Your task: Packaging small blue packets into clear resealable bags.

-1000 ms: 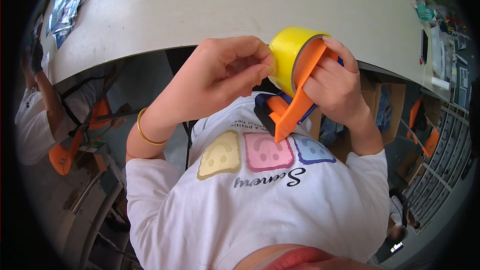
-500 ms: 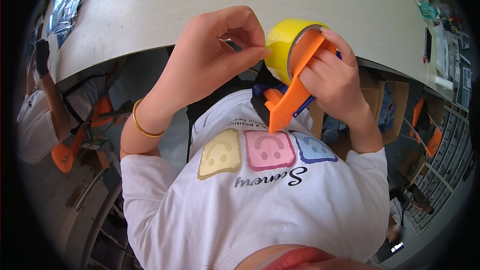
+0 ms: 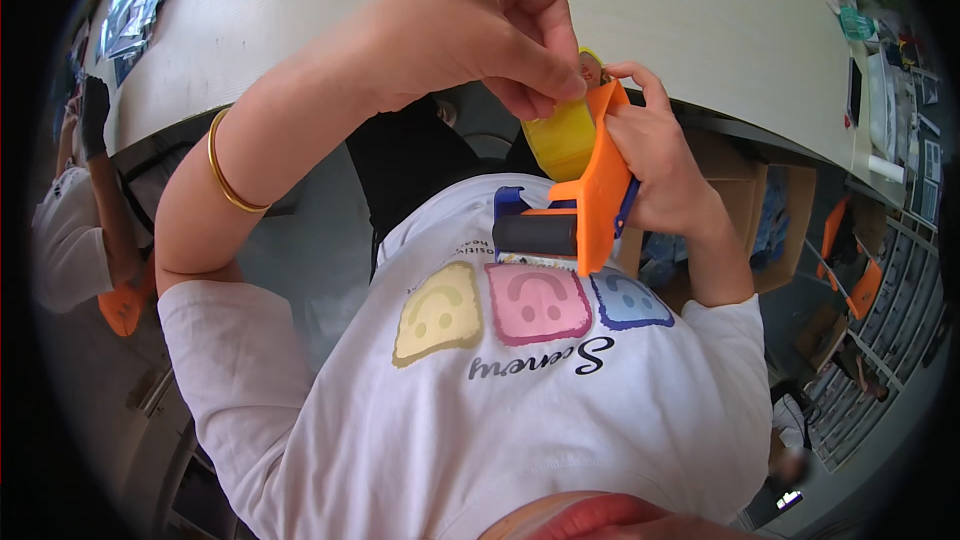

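Now raised closer than a second ago: orange tape dispenser (image 3: 598,190) gripped in right hand (image 3: 660,165), yellow tape roll (image 3: 562,136) just under left hand (image 3: 470,25) fingertips, pinched together on the tape's edge; apparently lifting the loose end.

Orange tape dispenser (image 3: 598,190), yellow roll (image 3: 560,135)

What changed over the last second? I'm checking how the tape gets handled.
The left hand rose and now pinches at the top of the yellow tape roll. The orange dispenser tilted, its black roller now facing the camera. The right hand keeps its grip on the dispenser.
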{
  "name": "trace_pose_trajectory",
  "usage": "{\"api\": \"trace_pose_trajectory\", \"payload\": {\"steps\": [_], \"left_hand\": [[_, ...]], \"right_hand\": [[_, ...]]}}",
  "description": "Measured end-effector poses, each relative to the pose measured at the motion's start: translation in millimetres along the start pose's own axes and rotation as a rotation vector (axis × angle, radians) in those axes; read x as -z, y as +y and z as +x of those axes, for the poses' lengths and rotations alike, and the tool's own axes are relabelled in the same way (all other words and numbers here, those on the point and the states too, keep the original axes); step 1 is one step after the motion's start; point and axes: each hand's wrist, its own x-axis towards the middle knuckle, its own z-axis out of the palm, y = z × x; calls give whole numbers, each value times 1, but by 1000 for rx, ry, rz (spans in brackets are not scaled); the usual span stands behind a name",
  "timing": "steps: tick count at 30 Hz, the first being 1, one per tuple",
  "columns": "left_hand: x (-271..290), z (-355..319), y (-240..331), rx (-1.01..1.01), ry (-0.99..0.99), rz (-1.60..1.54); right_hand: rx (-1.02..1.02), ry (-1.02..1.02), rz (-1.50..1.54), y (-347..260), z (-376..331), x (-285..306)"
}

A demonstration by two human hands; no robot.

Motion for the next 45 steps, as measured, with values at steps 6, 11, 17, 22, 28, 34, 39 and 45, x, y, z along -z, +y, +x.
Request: {"api": "trace_pose_trajectory", "payload": {"steps": [6, 11, 17, 22, 28, 34, 39, 45], "left_hand": [[-15, 7, 26, 81, -106, 134], [-12, 24, 44, 218, -332, 206], [-1, -2, 8, 116, 68, -45], [6, -10, 2, 94, 60, -40], [11, -14, 4, 191, -25, -261], [21, -32, 7, 101, 152, -128], [12, -50, 35, 26, 188, -128], [42, -57, 22, -221, 283, -13]], "right_hand": [[-221, -155, 315, 3, -3, -12], [-258, -156, 509, 8, -20, -17], [-308, -251, 1295, 34, -60, -48], [-421, -379, 1327, 25, -50, -51], [-590, -484, 1212, 4, -30, -37], [-160, -280, 463, -1, -32, -37], [-94, -359, 356, -7, -28, -32], [-210, -291, 278, -13, -39, -44]]}}
